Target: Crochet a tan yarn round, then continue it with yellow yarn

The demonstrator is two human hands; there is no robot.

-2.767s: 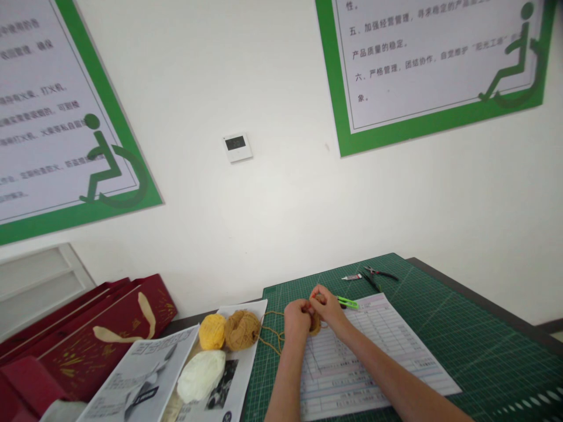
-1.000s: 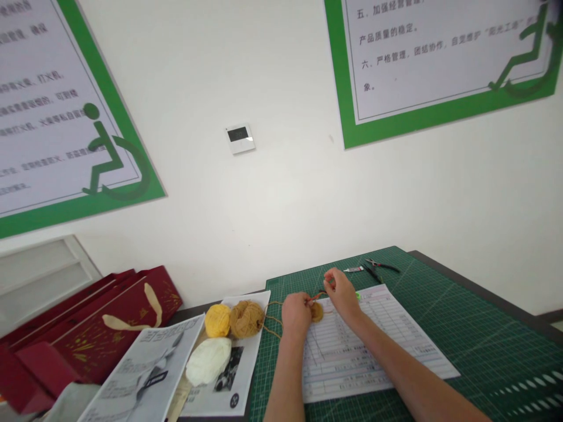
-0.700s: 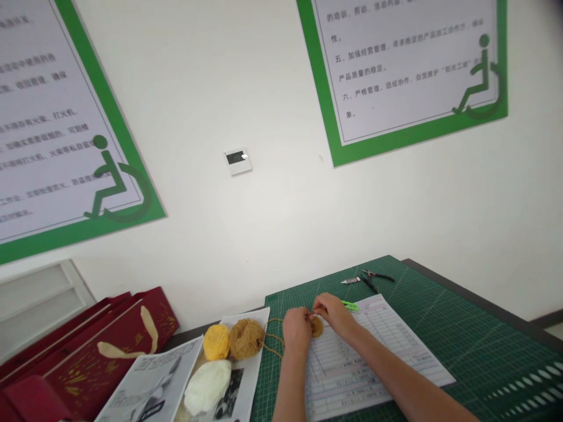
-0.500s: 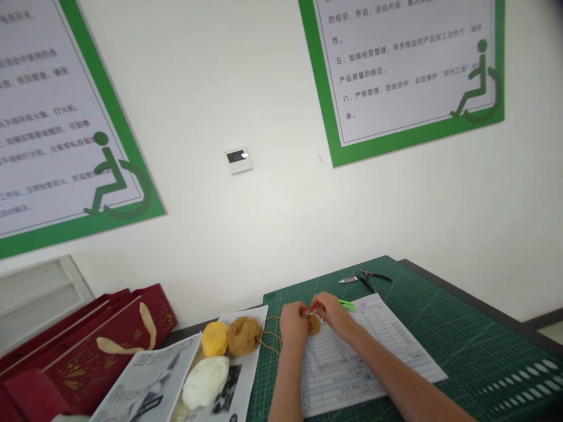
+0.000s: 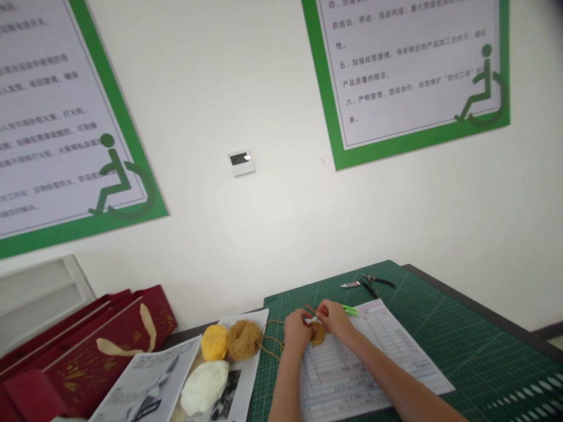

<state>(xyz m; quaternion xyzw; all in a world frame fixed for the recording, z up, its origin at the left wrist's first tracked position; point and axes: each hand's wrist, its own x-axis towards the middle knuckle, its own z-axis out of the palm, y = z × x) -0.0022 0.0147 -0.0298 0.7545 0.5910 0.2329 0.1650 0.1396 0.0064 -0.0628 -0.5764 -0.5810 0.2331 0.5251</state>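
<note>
1 left hand (image 5: pixel 296 329) and 1 right hand (image 5: pixel 332 317), close together, pinch brown yarnwork (image 5: pixel 318 334).

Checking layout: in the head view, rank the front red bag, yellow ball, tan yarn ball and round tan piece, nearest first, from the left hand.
From the left hand:
1. Round tan piece, at its right
2. Tan yarn ball, at its left
3. Yellow ball, farther left
4. Front red bag, far left
</note>
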